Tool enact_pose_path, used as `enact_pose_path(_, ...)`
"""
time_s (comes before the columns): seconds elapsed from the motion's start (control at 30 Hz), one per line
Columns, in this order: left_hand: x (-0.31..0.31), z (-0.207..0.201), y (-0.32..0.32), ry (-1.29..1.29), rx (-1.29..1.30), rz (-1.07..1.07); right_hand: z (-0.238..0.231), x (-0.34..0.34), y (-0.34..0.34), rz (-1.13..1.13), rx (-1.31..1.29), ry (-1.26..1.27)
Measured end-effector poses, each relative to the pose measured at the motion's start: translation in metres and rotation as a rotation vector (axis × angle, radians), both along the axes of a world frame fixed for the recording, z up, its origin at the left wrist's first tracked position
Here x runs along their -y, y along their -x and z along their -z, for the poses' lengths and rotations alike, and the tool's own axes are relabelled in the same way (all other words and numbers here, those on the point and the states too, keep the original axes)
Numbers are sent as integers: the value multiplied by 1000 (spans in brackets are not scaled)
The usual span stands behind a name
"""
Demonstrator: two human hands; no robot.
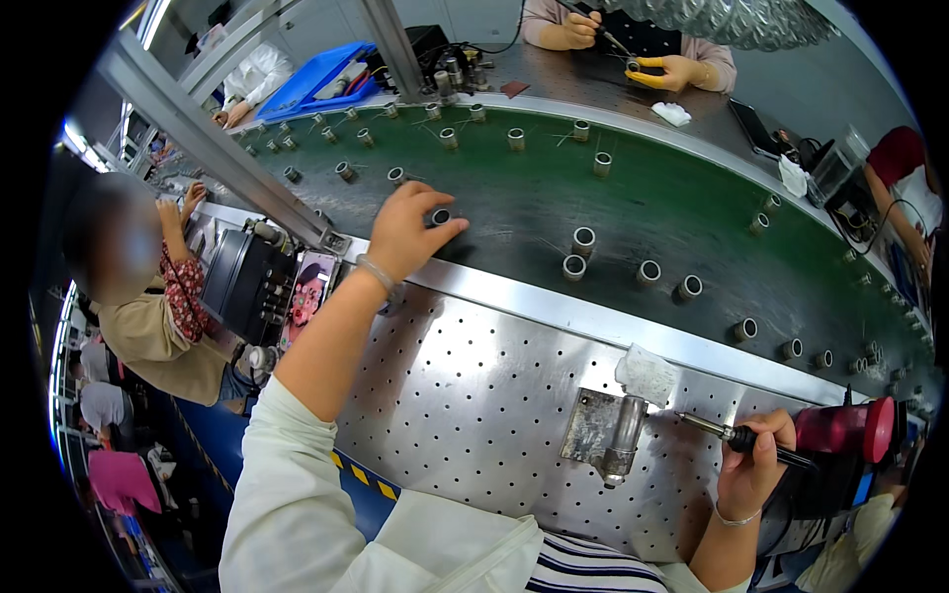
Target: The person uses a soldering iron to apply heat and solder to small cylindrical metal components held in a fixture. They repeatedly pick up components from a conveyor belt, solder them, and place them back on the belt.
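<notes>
My left hand (407, 235) reaches over the near side of the green conveyor belt (504, 188). Its thumb and fingers are apart, curved about a small metal cylinder (441, 216); whether they touch it I cannot tell. In my right hand (756, 460) is a soldering iron (736, 436), its tip pointing left, close to a metal fixture (621, 440) with a shiny round bar. That fixture lies on the perforated metal worktop (465, 395). Just behind it sits a crumpled whitish pad (645, 374).
More small metal cylinders (583, 241) stand along the belt. A pink-red spool-like thing (845, 430) is right of my right hand. A metal post (232, 148) rises at the left, beside a black box (237, 282). Across the belt a co-worker's hands (672, 71) hold an iron and a part.
</notes>
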State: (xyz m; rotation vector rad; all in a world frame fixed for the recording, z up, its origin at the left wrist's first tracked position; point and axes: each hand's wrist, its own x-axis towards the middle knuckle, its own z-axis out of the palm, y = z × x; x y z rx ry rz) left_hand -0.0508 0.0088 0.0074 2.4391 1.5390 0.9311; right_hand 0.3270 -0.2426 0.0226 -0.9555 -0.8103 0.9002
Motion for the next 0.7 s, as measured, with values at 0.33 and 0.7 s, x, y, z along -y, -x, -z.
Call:
enact_pose_path(0.33, 21, -30, 10, -127, -252, -100, -4, 4, -4, -70, -30, 6)
enact_pose_path(0.7, 47, -6, -125, -21, -54, 224, -3, 3, -7, -45, -42, 5)
